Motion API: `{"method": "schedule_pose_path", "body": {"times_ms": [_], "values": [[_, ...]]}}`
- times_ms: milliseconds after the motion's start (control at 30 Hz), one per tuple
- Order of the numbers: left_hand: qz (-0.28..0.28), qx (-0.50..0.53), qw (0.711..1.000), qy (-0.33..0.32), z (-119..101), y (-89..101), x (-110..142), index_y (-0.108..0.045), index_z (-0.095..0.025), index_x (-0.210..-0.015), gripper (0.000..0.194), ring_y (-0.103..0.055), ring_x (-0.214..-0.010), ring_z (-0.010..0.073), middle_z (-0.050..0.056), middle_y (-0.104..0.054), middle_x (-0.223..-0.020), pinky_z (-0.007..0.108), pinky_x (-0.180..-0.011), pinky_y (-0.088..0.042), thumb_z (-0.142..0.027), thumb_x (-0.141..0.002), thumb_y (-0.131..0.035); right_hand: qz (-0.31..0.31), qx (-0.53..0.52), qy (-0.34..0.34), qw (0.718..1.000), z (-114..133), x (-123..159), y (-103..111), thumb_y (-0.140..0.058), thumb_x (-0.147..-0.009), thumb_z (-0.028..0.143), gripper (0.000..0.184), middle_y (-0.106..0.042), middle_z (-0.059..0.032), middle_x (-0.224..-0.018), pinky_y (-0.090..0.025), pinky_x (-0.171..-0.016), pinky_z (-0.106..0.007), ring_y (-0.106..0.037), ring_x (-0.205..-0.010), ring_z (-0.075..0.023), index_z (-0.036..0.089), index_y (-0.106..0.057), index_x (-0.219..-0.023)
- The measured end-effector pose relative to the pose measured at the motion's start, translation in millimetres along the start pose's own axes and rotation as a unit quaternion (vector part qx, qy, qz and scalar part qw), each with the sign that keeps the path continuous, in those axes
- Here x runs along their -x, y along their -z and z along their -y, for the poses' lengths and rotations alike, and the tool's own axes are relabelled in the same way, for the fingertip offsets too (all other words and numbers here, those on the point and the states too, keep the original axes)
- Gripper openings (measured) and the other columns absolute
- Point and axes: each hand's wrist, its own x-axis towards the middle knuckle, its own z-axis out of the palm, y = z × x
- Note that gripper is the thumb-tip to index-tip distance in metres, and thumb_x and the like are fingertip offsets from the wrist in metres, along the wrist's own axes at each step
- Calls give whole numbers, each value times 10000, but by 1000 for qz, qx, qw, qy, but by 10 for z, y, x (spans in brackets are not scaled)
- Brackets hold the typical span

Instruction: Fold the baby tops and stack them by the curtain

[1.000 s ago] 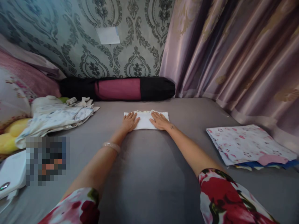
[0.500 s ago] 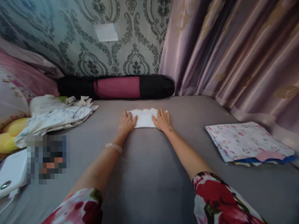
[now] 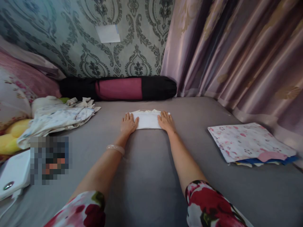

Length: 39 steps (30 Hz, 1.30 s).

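Note:
A small white folded cloth point(image 3: 148, 121) lies flat on the grey bed sheet point(image 3: 149, 176), with an uneven, ruffled far edge. My left hand point(image 3: 128, 123) rests palm down on its left end, fingers stretched out and pointing away from me. On the right end lies my right hand point(image 3: 166, 121), also flat, with its fingers extended. Both hands press on the cloth from above rather than wrapping round it. What the cloth is when unfolded cannot be told.
Folded flower-print fabric point(image 3: 251, 142) lies at right. Crumpled light clothes point(image 3: 61, 118), a yellow plush thing point(image 3: 11, 138) and a white power bank point(image 3: 15, 173) with a cable are at left. A black and maroon long bag point(image 3: 118, 88) lines the wall; curtains point(image 3: 201, 47) hang at right.
My right hand has slid slightly outward to the right on the cloth, its forearm now straighter. My left hand has barely shifted, and the cloth stays in place.

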Motion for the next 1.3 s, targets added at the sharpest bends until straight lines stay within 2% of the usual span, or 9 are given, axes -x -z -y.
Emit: {"method": "schedule_pose_path", "body": {"times_ms": [133,333,400,567,733,833,900,1033,1300], "values": [[-11,10,1000,5,-28,35,40,-390,-56,-1452,717,-299,-1441,321,215,-341,-1542,457,-1145,-287,-537,-970,-167,14,-6,-3,1000,-15,-32,9,-187,-1013,373,585,-296,-141,-1576,-138,-1190,-424,-216,-1467,-245,66,-360,-1479],[-138,23,990,-12,-70,86,144,-440,-85,-1427,690,-225,-1473,272,159,-359,-1547,453,-1206,-139,-503,-977,-126,-27,-15,-40,999,-15,-74,87,-181,-1007,409,617,-277,-180,-1575,-108,-1176,-522,-184,-1473,-301,55,-332,-1489],[-127,18,991,-34,-72,76,145,-425,-85,-1441,699,-209,-1479,274,156,-341,-1557,463,-1209,-122,-520,-973,-141,-37,-14,-48,998,-3,-52,77,-188,-1005,415,627,-274,-193,-1573,-110,-1174,-526,-185,-1471,-310,39,-328,-1487],[-29,14,999,-12,-38,6,62,-383,-51,-1455,751,-279,-1449,324,216,-340,-1541,495,-1149,-264,-566,-961,-149,-37,-5,-66,997,14,31,-51,-217,-998,428,650,-310,-220,-1550,-188,-1156,-478,-251,-1441,-330,4,-322,-1480],[-10,9,1000,-8,-24,-2,29,-366,-49,-1464,760,-268,-1452,331,226,-308,-1554,508,-1147,-260,-578,-960,-157,-28,2,-65,997,5,37,-85,-230,-987,411,656,-294,-223,-1556,-198,-1153,-469,-242,-1444,-332,-10,-295,-1487],[-27,11,1000,-9,-42,24,69,-403,-63,-1444,729,-294,-1442,329,215,-341,-1542,505,-1148,-258,-563,-966,-174,-19,5,-72,997,16,34,-33,-243,-985,395,652,-292,-221,-1558,-192,-1157,-474,-240,-1442,-331,-22,-299,-1484],[-71,14,997,-21,-59,44,112,-447,-83,-1416,693,-306,-1439,308,195,-385,-1524,490,-1171,-216,-541,-975,-173,-18,6,-74,997,50,34,7,-233,-989,387,634,-304,-214,-1555,-161,-1162,-506,-238,-1443,-332,-6,-328,-1477],[-143,33,985,-89,-81,57,170,-492,-117,-1390,647,-297,-1447,255,156,-431,-1504,448,-1210,-114,-521,-985,-189,-51,4,-29,998,200,40,27,-215,-1000,378,612,-308,-198,-1558,-97,-1179,-502,-202,-1463,-309,13,-361,-1468],[-19,29,993,-111,-49,3,77,-440,-151,-1433,630,-327,-1430,282,158,-401,-1523,496,-1162,-229,-536,-984,-222,-18,10,13,1000,389,62,-154,-205,-1023,424,612,-311,-165,-1565,-129,-1176,-453,-225,-1458,-283,54,-360,-1486]]}}
